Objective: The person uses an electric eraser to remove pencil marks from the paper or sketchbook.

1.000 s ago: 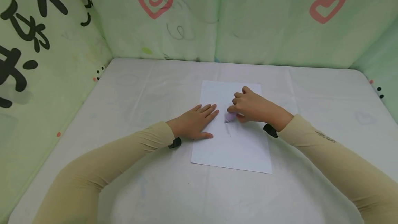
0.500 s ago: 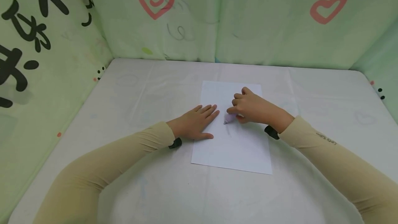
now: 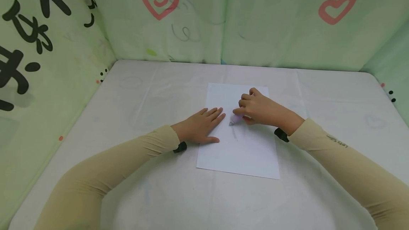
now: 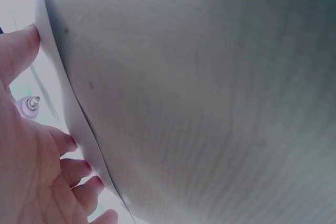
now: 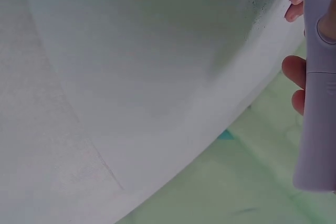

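Note:
A white sheet of paper (image 3: 239, 160) lies on the table. My left hand (image 3: 199, 126) rests on its left edge, fingers spread and thumb out. My right hand (image 3: 260, 108) grips a lavender electric eraser (image 3: 235, 119) over the middle of the sheet, its metal tip pointing down and left, close to the paper. Faint grey strokes (image 3: 235, 135) show just below the tip. In the right wrist view, fingers wrap the eraser's smooth body (image 5: 320, 129), and dark specks (image 5: 257, 17) dot the paper. The left wrist view catches the eraser's nose (image 4: 28, 107) beyond the left palm.
The sheet lies on a white-covered table (image 3: 153, 194). Green printed curtains (image 3: 271, 38) with hearts and black lettering hang behind and at the sides. A black wrist camera (image 3: 281, 135) sits under the right wrist, another (image 3: 180, 147) under the left.
The right hand and the eraser have shifted very slightly; the tip sits a little farther up and left on the sheet. The left hand stays in place.

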### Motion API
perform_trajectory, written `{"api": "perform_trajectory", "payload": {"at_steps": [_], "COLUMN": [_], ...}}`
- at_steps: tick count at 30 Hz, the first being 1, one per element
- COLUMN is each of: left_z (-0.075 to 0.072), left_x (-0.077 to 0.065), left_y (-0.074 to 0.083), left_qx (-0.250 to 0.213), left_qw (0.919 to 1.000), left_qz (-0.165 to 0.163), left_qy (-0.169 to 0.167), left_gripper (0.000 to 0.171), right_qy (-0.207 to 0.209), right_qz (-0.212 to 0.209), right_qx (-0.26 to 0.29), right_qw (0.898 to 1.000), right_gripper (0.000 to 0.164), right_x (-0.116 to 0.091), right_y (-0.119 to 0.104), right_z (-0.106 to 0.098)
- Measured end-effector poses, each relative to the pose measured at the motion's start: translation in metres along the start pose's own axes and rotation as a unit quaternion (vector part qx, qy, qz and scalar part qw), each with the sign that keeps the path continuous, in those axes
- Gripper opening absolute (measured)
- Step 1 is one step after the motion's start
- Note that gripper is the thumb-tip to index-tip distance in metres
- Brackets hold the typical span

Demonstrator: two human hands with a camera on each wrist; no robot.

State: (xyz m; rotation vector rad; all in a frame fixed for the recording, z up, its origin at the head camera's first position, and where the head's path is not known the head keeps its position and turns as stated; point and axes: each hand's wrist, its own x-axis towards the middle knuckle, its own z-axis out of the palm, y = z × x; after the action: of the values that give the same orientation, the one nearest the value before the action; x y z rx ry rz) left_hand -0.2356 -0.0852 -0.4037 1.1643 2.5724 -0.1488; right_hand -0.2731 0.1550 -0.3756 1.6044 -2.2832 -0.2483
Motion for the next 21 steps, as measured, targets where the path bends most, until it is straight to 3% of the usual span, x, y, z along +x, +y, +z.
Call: {"api": "perform_trajectory", "payload": {"at_steps": [11, 21], "left_z": [0.0001, 0.0012], "left_x": [-0.0002, 0.0012], "left_y": [0.0001, 0.0000], "left_qx": [0.005, 0.007], "left_qw": [1.0000, 1.0000], "left_qz": [-0.001, -0.002], "left_qy": [0.002, 0.000], "left_gripper": [0.084, 0.084], "right_qy": [-0.016, -0.004], "right_qz": [0.014, 0.008], "right_qx": [0.000, 0.007], "right_qw": [1.000, 1.000], "right_gripper": [0.026, 0.024], "right_x": [-0.0042, -0.0066], "right_y": [-0.0011, -0.0012], "right_z": [0.0001, 0.0035]}}
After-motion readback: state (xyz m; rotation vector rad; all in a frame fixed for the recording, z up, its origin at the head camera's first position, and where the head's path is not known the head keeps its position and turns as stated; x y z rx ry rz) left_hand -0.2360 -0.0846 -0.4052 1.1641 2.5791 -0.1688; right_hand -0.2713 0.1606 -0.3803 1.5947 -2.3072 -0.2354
